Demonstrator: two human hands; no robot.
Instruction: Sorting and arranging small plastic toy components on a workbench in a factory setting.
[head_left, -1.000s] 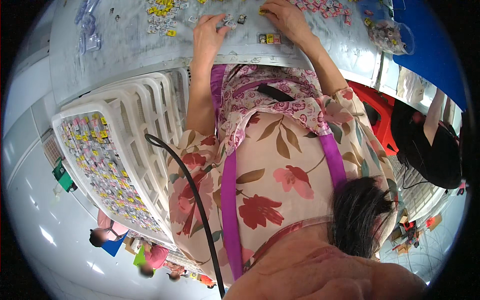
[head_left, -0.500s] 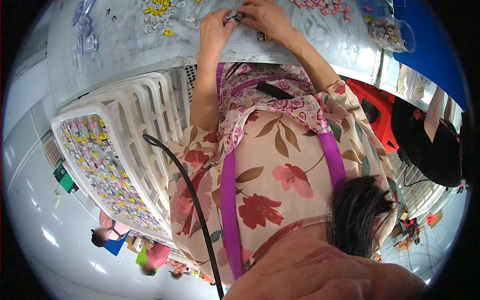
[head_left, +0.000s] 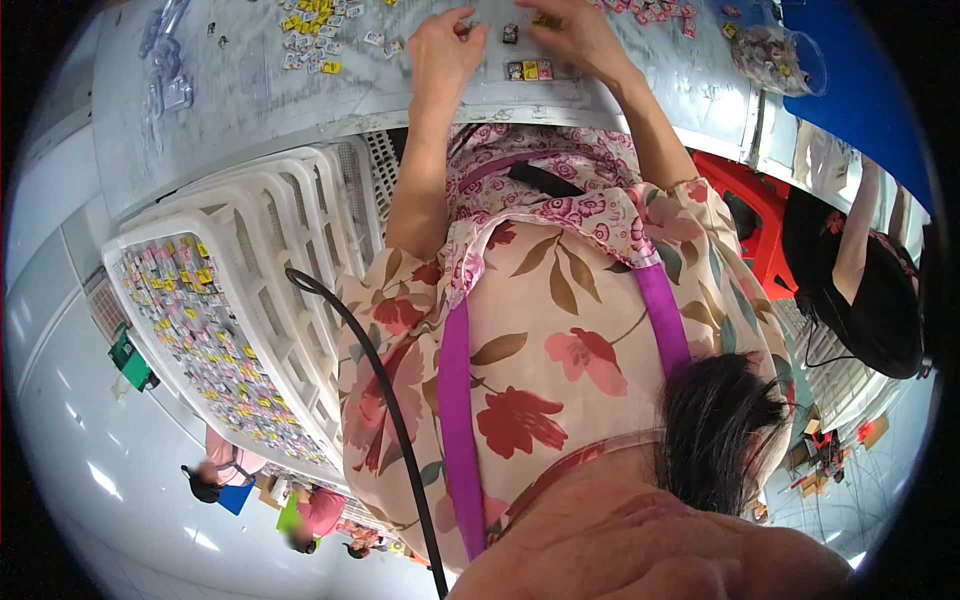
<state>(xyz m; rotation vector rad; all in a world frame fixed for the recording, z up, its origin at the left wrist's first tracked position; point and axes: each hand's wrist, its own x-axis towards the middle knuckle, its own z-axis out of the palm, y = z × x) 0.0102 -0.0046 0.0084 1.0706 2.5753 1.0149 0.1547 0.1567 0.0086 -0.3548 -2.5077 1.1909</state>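
Observation:
My left hand (head_left: 447,52) is over the worktable (head_left: 390,95), fingers curled. A dark spot shows between its thumb and forefinger; whether that is a small part is too unclear to tell. To the right, my right hand (head_left: 585,42) has its fingers apart above a yellow piece (head_left: 544,19), which they partly cover. Between both hands a small dark block (head_left: 510,34) rests on the table. Nearer to me, a short row of little blocks (head_left: 529,70), dark, yellow and pink, lies side by side.
Yellow and white pieces (head_left: 315,30) are heaped at left, pink pieces (head_left: 650,12) at right. A clear tub (head_left: 775,60) of parts stands far right; clear plastic parts (head_left: 175,80) lie far left. White crates (head_left: 240,270) lean below the table beside a red stool (head_left: 750,220). Other people are nearby.
My hands were together at a small dark piece and have moved apart, the right one to the right. The dark block now sits between them, and the short row is uncovered.

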